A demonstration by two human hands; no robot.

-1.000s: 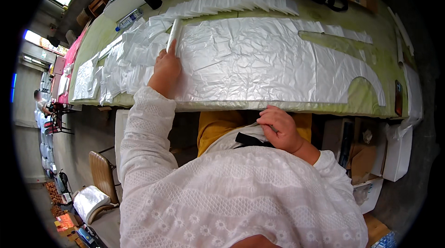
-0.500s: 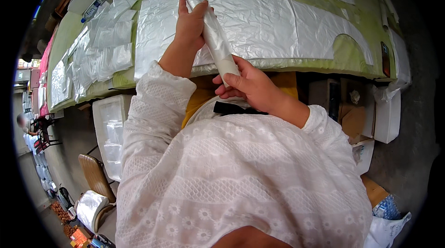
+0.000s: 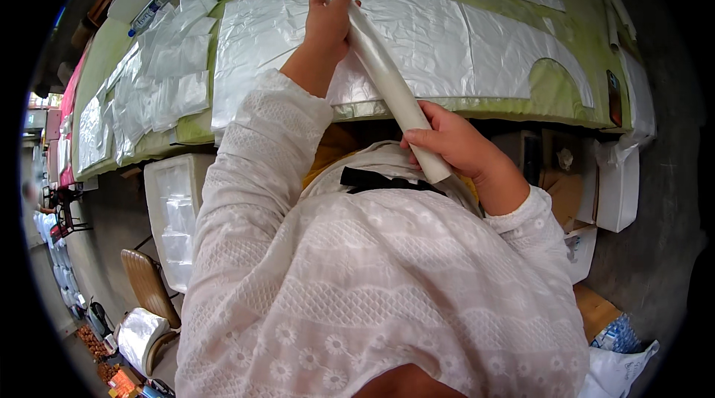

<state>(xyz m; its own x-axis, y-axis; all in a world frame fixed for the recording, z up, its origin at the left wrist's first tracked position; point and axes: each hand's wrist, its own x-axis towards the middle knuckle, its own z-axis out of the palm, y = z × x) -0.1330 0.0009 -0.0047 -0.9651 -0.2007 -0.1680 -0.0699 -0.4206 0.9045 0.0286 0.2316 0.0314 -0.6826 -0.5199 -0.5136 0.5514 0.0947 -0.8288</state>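
Note:
A long roll of clear plastic film [image 3: 389,84] slants from the far middle of the table down toward my waist. My left hand [image 3: 328,23] grips its upper part, index finger stretched along it and the other fingers mostly hidden behind. Near the lower end my right hand [image 3: 449,141] is wrapped round the roll, thumb on top. The bare pale end of the tube [image 3: 434,169] sticks out below that hand, in front of my shirt. Under the roll, crinkled clear plastic sheeting [image 3: 417,33] lies spread over the green-covered table.
Stacks of flat clear plastic bags [image 3: 167,63] lie on the table's left, with a bottle [image 3: 149,13] behind them. A phone [image 3: 614,98] rests at the right edge. Below stand a white bin [image 3: 179,204], a chair [image 3: 149,282] and cardboard boxes [image 3: 564,186].
The roll has come down and to the right, its lower end now nearer my body and showing more bare tube. Both hands have shifted right with it; the right one is also lower.

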